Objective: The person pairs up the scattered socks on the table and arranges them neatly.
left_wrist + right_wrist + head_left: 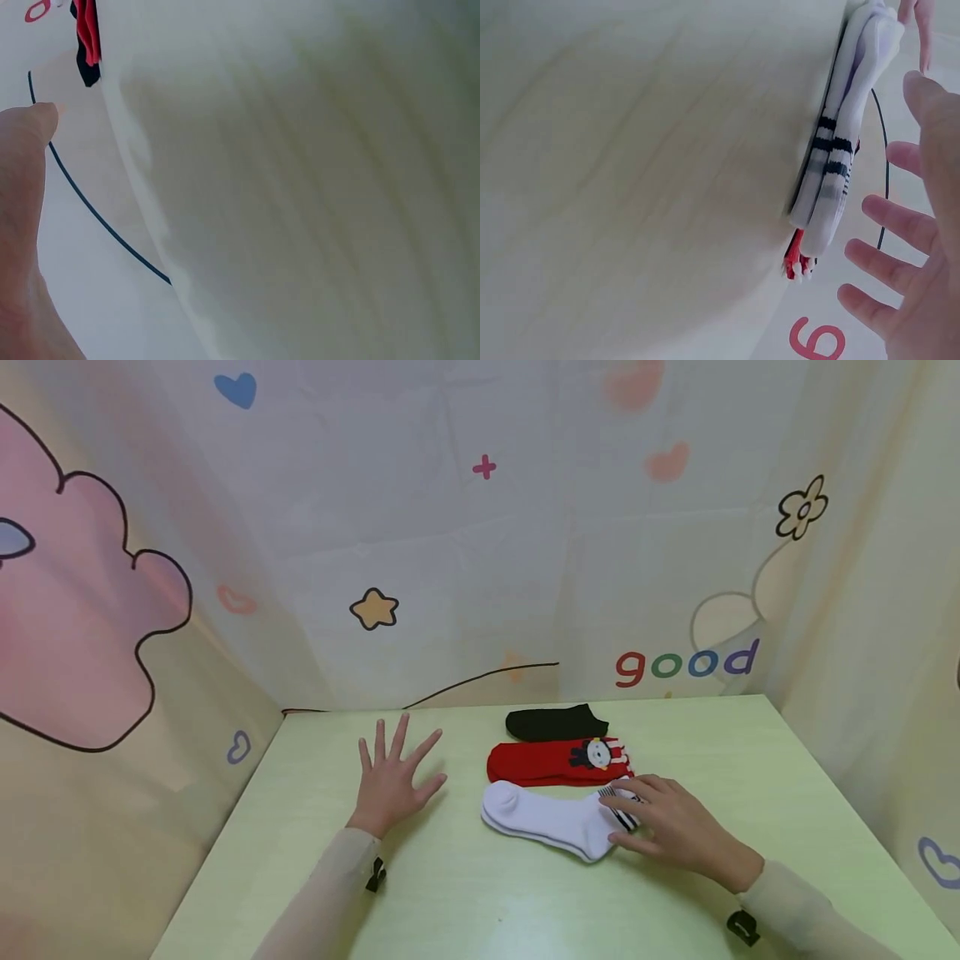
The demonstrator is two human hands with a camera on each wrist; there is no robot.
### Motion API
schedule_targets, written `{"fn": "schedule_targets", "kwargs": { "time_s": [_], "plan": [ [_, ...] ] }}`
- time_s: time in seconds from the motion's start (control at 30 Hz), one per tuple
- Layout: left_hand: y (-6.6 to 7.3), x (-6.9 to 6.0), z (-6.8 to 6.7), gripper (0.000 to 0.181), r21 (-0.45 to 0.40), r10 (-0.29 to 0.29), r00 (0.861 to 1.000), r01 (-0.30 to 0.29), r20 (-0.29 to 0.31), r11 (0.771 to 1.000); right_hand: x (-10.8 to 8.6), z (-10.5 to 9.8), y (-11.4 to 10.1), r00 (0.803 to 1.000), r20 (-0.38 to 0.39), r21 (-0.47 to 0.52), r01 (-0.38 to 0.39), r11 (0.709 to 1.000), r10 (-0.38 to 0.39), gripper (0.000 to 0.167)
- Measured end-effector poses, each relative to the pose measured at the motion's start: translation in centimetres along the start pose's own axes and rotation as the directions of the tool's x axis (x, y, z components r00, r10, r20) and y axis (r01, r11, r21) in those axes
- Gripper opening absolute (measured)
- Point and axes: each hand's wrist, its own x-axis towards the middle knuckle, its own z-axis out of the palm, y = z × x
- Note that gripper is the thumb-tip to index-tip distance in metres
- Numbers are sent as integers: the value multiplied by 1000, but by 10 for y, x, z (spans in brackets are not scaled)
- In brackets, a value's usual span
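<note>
A pair of white crew socks [547, 817] with black stripes at the cuff lies sideways on the table, toes to the left. Over the striped cuff is my right hand [678, 825], fingers spread and slightly bent. The right wrist view shows a gap between those fingers [889, 266] and the white socks [844, 120]. Behind them lie red socks [532, 764] with a cartoon figure near the cuff, then black low-cut socks [551, 724] farthest back. To the left of the socks, my left hand [390, 787] holds nothing, its fingers spread wide.
The pale wood-grain table [465, 893] ends at a printed curtain [450, 527] behind, with more curtain on both sides. A black strap piece hangs under each sleeve [322, 885]. In the left wrist view, mostly tabletop [262, 187] shows.
</note>
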Motion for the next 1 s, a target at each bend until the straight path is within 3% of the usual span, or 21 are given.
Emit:
{"fn": "schedule_targets", "kwargs": {
  "time_s": [0.23,0.53,1.0],
  "plan": [
    [-4,-4,0,71,1,-52,996,52,67,999,-1,2,8,999,-34,-25,-15,1000,14,55],
    [-7,-2,2,69,-10,-56,995,57,81,998,1,-6,23,994,-55,-72,-101,992,97,61],
    [-4,8,-9,68,-23,-55,996,57,73,998,1,-12,50,980,-91,-101,-184,978,175,68]
  ]
}}
